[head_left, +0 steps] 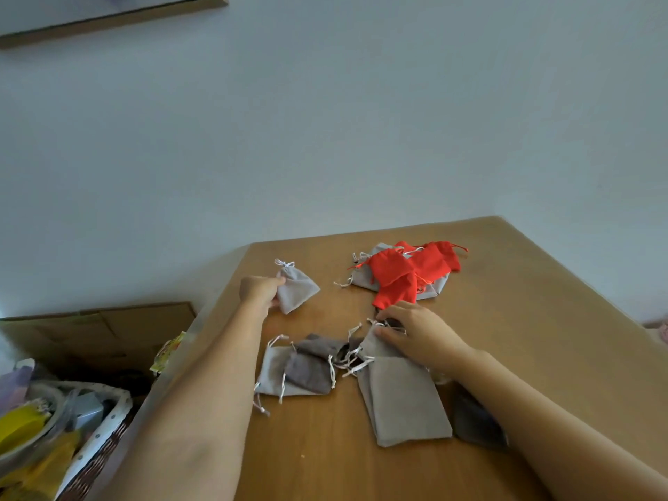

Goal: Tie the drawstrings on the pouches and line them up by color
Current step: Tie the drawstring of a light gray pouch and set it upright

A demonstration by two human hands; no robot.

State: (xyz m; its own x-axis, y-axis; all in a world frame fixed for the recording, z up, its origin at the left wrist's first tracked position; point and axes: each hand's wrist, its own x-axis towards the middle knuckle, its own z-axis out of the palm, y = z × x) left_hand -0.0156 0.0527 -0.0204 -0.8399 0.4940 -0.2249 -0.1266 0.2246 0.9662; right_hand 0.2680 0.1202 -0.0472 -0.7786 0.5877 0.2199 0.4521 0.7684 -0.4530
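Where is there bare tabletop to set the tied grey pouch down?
Bare wood: right of the red pile, between that pile and the tied grey pouch, and along the near edge of the table. Crowded: the middle, under loose grey pouches.

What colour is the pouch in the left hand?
The pouch is light grey; head view.

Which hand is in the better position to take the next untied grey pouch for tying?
The right. The right hand grips the mouth of the large grey pouch, by its loose strings. The left hand is busy holding the tied grey pouch, farther away and apart from it.
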